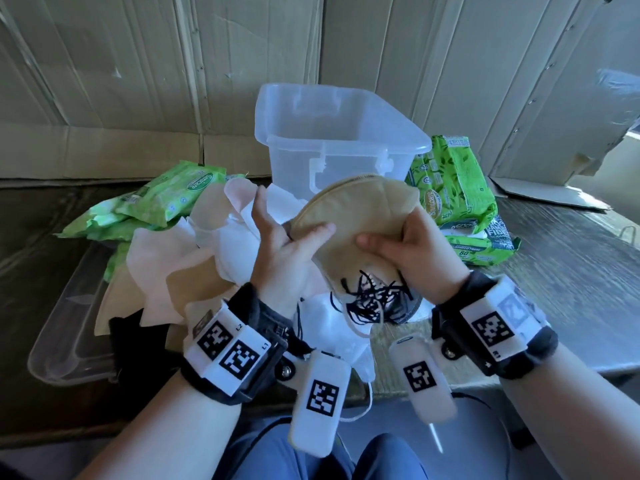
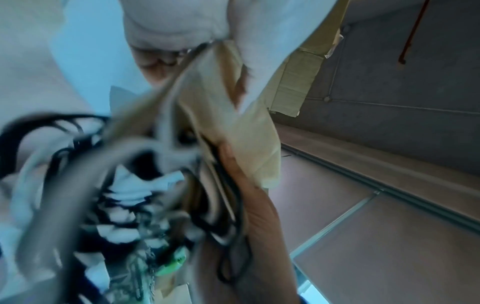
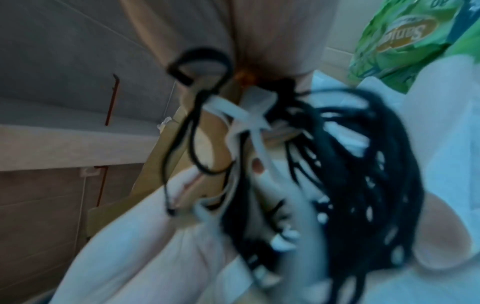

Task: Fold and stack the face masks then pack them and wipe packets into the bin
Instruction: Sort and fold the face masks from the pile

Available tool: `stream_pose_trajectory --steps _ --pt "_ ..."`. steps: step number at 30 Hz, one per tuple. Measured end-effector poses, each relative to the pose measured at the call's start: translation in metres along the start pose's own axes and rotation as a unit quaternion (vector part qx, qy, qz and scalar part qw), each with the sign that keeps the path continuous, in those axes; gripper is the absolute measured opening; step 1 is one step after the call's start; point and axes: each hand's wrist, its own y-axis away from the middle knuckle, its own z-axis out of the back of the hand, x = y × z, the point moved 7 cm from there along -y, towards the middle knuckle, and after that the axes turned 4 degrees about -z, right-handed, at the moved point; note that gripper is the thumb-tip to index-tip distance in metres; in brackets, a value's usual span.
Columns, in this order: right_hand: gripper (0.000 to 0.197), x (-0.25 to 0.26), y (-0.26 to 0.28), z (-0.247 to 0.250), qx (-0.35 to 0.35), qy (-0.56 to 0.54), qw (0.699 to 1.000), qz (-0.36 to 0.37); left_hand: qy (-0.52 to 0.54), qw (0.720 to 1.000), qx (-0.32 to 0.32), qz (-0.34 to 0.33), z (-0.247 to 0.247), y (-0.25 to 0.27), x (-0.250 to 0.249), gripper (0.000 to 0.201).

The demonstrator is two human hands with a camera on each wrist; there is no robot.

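Gripping folded tan masks (image 1: 356, 216), left hand (image 1: 284, 251), right hand (image 1: 412, 251), before bin (image 1: 332, 133)

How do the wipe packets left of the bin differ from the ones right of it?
The left wipe packets lie flat and overlapping, partly under loose white masks; the right wipe packets are bulkier, one propped tilted against the clear bin over another lying flat. The left ones are paler green, the right ones carry a darker leaf pattern. Both groups are green and outside the bin.
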Motion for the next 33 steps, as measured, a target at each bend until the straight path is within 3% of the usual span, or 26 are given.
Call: stream_pose_trajectory --steps 2,4,6,8,10,12,16,18,21,23,26,27,31,33 --pt "0.047 0.004 -0.001 0.005 0.021 0.032 0.999 -0.016 -0.023 0.998 0.035 -0.041 0.002 -0.002 -0.006 0.094" --pt "0.046 0.010 0.000 0.011 0.030 0.096 0.995 -0.027 -0.070 0.988 0.110 -0.081 -0.004 0.000 -0.014 0.085" --pt "0.051 0.011 0.001 0.017 0.039 0.094 0.993 -0.051 -0.103 0.966 0.203 -0.121 -0.016 0.007 -0.018 0.072" --pt "0.061 0.011 0.004 0.021 0.047 0.087 0.992 -0.073 -0.162 0.942 0.252 -0.149 -0.027 0.015 -0.023 0.061" --pt "0.074 0.011 0.009 0.022 0.066 0.105 0.988 -0.087 -0.202 0.928 0.285 -0.132 -0.032 0.020 -0.020 0.054" --pt "0.074 0.010 0.015 0.021 0.102 0.136 0.980 -0.098 -0.216 0.924 0.304 -0.090 -0.035 0.024 -0.014 0.049" --pt "0.079 0.003 0.027 0.025 0.164 0.170 0.964 -0.123 -0.191 0.950 0.244 -0.044 -0.026 0.016 -0.003 0.043" --pt "0.079 0.004 0.028 0.041 0.129 0.176 0.968 -0.123 -0.176 0.962 0.205 -0.040 -0.023 0.012 0.000 0.038" --pt "0.059 0.000 0.025 0.088 0.019 0.251 0.960 -0.120 -0.185 0.972 0.142 -0.041 -0.014 0.008 0.006 0.038" --pt "0.054 -0.014 0.026 0.124 -0.024 0.386 0.906 -0.171 -0.194 0.972 0.124 -0.045 -0.011 0.008 0.008 0.042" --pt "0.059 -0.047 0.042 0.153 0.030 0.599 0.742 -0.302 -0.195 0.971 0.133 -0.050 -0.018 0.013 0.010 0.034" --pt "0.064 -0.057 0.047 0.156 0.057 0.620 0.710 -0.329 -0.193 0.970 0.136 -0.053 -0.020 0.015 0.010 0.032" --pt "0.090 -0.077 0.050 0.154 0.084 0.602 0.710 -0.354 -0.190 0.971 0.130 -0.063 -0.022 0.016 0.013 0.031" --pt "0.089 -0.078 0.043 0.152 0.088 0.625 0.703 -0.329 -0.195 0.971 0.122 -0.062 -0.017 0.014 0.014 0.032"
